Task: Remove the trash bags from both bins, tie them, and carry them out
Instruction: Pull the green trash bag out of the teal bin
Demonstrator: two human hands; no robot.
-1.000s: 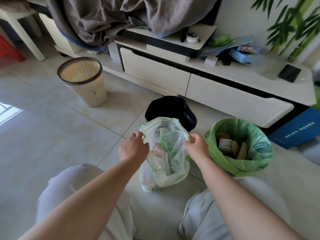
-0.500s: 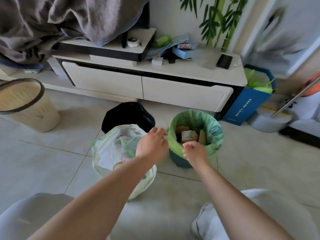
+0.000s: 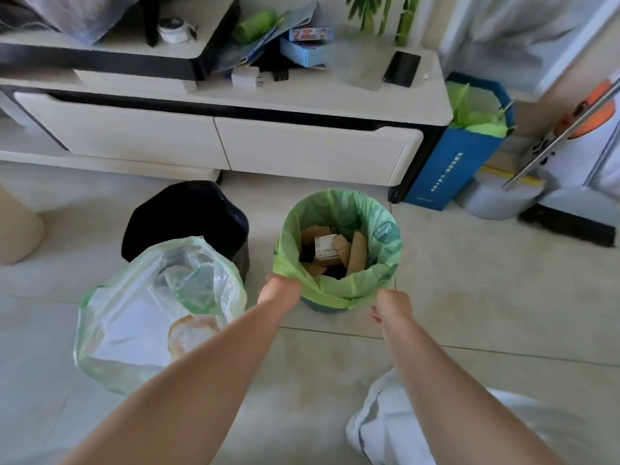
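Observation:
A green trash bag (image 3: pixel 375 226) lines a small bin (image 3: pixel 317 305) on the floor and holds cardboard scraps. My left hand (image 3: pixel 280 292) is closed on the bag's folded rim at its near left. My right hand (image 3: pixel 391 305) grips the rim at the near right. To the left stands a pale, see-through trash bag (image 3: pixel 141 317), full, untied and open at the top, free of both hands. Behind it sits an empty black bin (image 3: pixel 188 216).
A white TV cabinet (image 3: pixel 302 146) with drawers runs along the back, cluttered on top. A blue paper bag (image 3: pixel 463 152) stands at its right end beside a dustpan and broom handle (image 3: pixel 563 129). A beige basket (image 3: pixel 16 229) shows at the left edge. My knees are at the bottom.
Both hands let go of the pale bag, which now rests on the floor, and moved right to take hold of the green bag's rim. The view swung right.

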